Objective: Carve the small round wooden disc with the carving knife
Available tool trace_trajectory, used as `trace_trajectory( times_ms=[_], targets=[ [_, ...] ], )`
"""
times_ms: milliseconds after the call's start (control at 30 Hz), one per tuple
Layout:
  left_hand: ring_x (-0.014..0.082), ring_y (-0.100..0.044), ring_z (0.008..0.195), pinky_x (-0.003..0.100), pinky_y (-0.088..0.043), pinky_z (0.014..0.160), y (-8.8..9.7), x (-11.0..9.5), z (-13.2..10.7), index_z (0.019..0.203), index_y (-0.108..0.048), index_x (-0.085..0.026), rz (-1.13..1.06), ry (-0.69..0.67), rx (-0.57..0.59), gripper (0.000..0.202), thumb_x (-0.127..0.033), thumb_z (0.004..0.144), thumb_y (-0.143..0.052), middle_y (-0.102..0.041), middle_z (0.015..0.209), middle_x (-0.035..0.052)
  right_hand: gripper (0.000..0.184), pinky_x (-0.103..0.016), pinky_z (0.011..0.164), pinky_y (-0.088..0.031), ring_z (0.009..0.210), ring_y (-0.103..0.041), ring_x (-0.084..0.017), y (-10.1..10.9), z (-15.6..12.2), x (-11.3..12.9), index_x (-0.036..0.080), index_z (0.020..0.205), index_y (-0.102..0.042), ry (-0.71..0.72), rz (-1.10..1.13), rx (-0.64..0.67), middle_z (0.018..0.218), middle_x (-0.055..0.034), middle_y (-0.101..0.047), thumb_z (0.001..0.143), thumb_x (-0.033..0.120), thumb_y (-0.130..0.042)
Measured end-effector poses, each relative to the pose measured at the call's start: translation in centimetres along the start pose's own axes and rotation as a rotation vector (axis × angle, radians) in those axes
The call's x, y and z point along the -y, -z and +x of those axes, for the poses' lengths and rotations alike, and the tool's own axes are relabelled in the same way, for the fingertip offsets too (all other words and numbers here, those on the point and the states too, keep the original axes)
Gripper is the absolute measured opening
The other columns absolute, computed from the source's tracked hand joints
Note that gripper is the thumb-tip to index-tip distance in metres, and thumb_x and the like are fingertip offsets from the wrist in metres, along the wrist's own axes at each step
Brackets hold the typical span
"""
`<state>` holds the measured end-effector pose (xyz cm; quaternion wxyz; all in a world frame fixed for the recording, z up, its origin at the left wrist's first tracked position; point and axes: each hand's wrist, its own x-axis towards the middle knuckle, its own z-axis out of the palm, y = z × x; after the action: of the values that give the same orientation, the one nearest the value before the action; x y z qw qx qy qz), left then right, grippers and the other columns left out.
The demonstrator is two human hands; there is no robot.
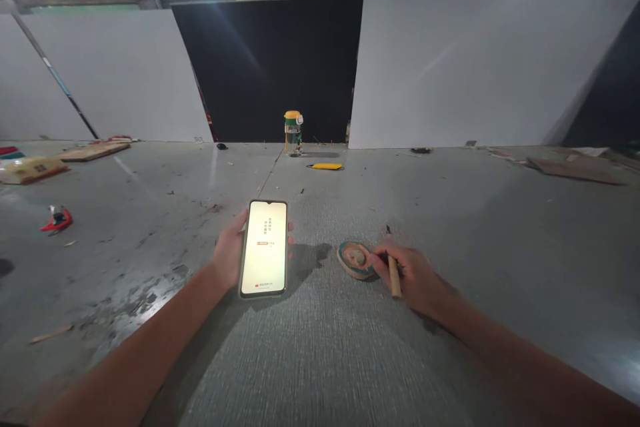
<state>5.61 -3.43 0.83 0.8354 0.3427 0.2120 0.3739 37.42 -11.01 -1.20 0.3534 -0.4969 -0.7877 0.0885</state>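
Observation:
My left hand is wrapped round a smartphone, held upright with its lit, pale yellow screen facing me. Dark characters and a small red label show on the screen. On the right, my right hand is closed round a wooden-handled tool with a thin dark tip pointing away from me; the tip's exact kind is too small to make out. The thumb and forefinger touch the edge of a round carved disc, reddish inside with a blue-green rim, lying on the grey surface. The fingers partly hide the disc's right edge.
Farther off, a yellow utility knife lies before a clear bottle with a yellow and green lid. To the left are a small red object and a thin stick. Wooden boards lie beyond. White and black panels stand at the back.

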Motion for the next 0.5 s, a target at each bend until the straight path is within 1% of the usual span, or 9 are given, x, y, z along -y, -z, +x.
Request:
trace_trajectory(
  times_ms=[100,233,367,500],
  targets=[
    [0.0313,-0.067,0.09,0.046,-0.052,0.08,-0.6,-0.1,-0.3,0.122,-0.058,-0.016,0.013,-0.009,0.008,0.056,-0.056,0.088,-0.038,-0.067,0.111,0.0148,0.021,-0.025,0.052,-0.035,0.051,-0.045,-0.012,0.1,0.1,0.1,0.019,0.075,-0.054,-0.02,0.01,0.031,0.059,0.002,-0.052,0.091,0.031,-0.05],
    [0.0303,-0.068,0.087,0.043,-0.054,0.075,-1.4,0.0,-0.5,0.122,-0.059,-0.015,0.052,-0.029,-0.015,0.06,-0.059,0.089,-0.034,-0.068,0.11,0.0143,0.021,-0.025,0.053,-0.036,0.053,-0.046,-0.013,0.1,0.3,0.2,0.019,0.076,-0.055,-0.049,0.055,0.082,0.061,0.0015,-0.054,0.091,0.032,-0.05],
    [0.031,-0.068,0.087,0.046,-0.054,0.075,-1.6,0.1,-0.4,0.122,-0.058,-0.015,0.088,-0.059,-0.004,0.061,-0.06,0.088,-0.033,-0.067,0.112,0.0165,0.019,-0.025,0.053,-0.036,0.054,-0.047,-0.013,0.0,0.4,0.1,0.019,0.078,-0.056,-0.053,0.061,0.066,0.064,0.0012,-0.055,0.09,0.033,-0.052],
    [0.0303,-0.069,0.085,0.046,-0.054,0.074,-1.7,0.1,-0.4,0.119,-0.059,-0.016,0.096,-0.077,-0.005,0.062,-0.062,0.088,-0.033,-0.068,0.11,0.0159,0.019,-0.025,0.052,-0.035,0.052,-0.046,-0.013,-0.3,0.3,-0.1,0.02,0.078,-0.055,-0.05,0.048,0.063,0.06,0.0023,-0.053,0.091,0.033,-0.052]
  ],
)
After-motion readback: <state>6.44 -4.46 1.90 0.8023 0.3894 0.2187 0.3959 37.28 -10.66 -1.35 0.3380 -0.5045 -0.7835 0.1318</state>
